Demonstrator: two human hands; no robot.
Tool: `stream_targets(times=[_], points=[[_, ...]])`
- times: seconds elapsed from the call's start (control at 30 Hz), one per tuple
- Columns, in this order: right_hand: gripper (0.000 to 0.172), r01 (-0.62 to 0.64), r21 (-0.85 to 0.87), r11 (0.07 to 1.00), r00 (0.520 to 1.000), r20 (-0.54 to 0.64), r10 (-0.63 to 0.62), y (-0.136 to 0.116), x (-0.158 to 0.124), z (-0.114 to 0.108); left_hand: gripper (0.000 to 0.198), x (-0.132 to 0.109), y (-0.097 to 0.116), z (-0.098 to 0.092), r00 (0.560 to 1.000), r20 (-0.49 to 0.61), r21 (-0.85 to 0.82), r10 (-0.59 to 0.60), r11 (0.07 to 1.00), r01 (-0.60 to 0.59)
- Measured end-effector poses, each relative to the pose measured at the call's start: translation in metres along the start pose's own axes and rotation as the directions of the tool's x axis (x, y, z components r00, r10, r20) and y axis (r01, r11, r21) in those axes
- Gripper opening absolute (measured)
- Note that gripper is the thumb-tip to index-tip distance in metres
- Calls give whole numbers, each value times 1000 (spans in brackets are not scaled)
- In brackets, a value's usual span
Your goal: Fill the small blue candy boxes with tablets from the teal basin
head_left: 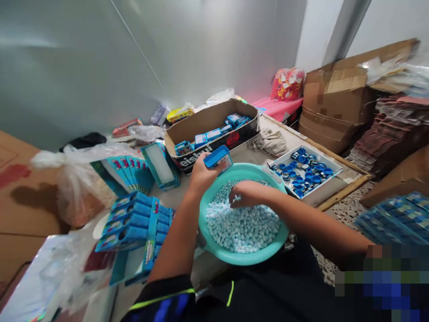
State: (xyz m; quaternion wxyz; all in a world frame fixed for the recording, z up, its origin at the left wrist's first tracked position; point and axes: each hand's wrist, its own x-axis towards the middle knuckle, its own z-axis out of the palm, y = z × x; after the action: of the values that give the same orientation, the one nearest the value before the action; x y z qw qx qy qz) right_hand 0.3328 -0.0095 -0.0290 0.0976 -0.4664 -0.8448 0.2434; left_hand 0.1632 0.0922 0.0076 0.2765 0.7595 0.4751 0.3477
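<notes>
My left hand [203, 173] holds a small blue box [217, 158] with a white label, up above the rim of a teal plastic basin [208, 232]. The basin is heaped with small pale blue pellets [241, 226]. My right hand [247, 193] sits low over the heap, its fingertips pinched on something small and pale, probably pellets. Beside the basin lie blue printed cartons [134, 219], stacked loosely and partly overlapping.
A white tray of blue and silver caps [304, 172] stands to the right of the basin. Behind it is a cardboard box of blue packets [211, 129]. A plastic bag [73, 179] sits at the left, and folded cardboard boxes [335, 98] lean at the back right.
</notes>
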Motion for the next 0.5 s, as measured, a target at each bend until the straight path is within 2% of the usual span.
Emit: stream_targets(times=[0.1, 0.17, 0.27, 0.37, 0.43, 0.5], points=[[42, -97, -71, 993, 995, -36, 95, 13, 16, -3, 50, -40, -7, 0, 996, -85, -152, -34, 988, 20], [51, -140, -117, 983, 990, 4, 141, 20, 27, 0, 49, -51, -18, 3, 993, -101, -195, -53, 980, 33], [61, -127, -186, 974, 985, 92, 146, 22, 36, 10, 51, -49, -36, 5, 994, -81, -260, -70, 964, 47], [70, -62, -234, 970, 991, 105, 89, 15, 34, 21, 54, -45, -49, 7, 987, -128, -380, -97, 924, 41], [68, -45, -234, 971, 993, 95, 69, 11, 31, 25, 51, -46, -51, 8, 982, -161, -353, -98, 935, 35], [60, -43, -220, 975, 993, 94, 65, 11, 28, 27, 50, -49, -47, 8, 981, -177, -244, -83, 969, 38]])
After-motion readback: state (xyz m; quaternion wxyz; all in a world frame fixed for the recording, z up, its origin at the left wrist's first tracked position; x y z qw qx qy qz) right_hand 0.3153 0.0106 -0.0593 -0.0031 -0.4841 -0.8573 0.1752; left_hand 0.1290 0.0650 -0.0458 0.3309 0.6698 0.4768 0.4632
